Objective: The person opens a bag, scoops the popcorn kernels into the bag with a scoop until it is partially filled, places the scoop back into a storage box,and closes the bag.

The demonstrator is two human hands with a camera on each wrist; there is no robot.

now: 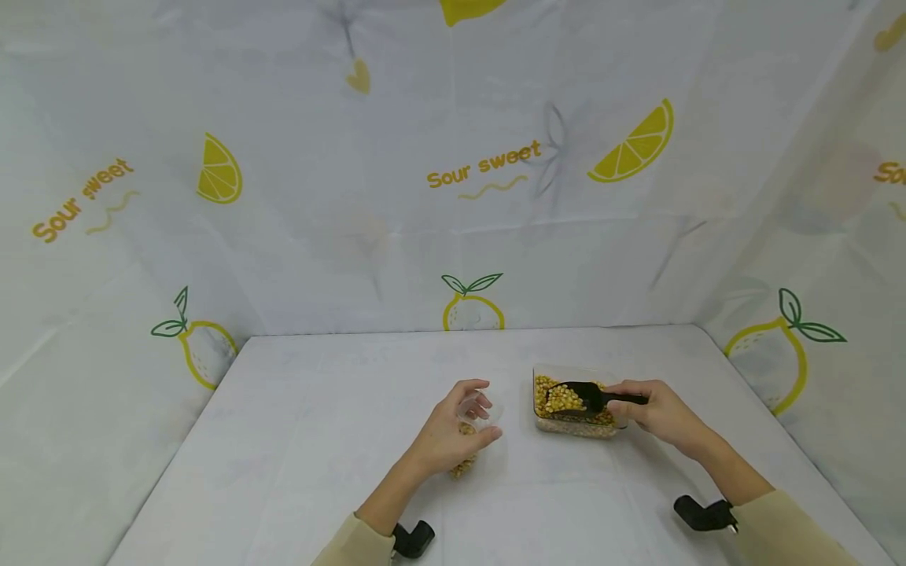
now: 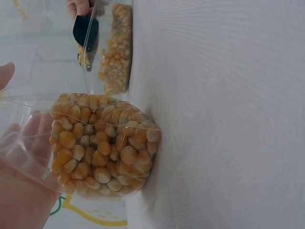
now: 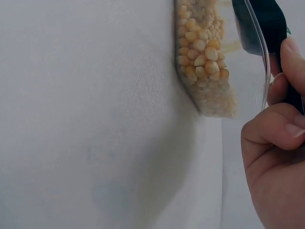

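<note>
A clear plastic bag (image 1: pixel 463 465) of corn kernels stands on the table, its lower part filled in the left wrist view. My left hand (image 1: pixel 453 432) curls its fingers and thumb round the bag's open upper part. To the right is a clear rectangular container (image 1: pixel 576 429) of corn kernels. Above it my right hand (image 1: pixel 658 413) grips the handle of a black scoop (image 1: pixel 593 395). Yellow kernels (image 1: pixel 565 399) lie heaped in the scoop, which is level with the container's rim. In the right wrist view, the scoop (image 3: pixel 259 24) shows partly behind the container's wall.
A white cloth covers the table (image 1: pixel 297 440). White sheeting (image 1: pixel 340 196) with lemon prints rises behind it and at both sides. Black camera mounts (image 1: pixel 701 513) sit at both wrists, beside light sleeves.
</note>
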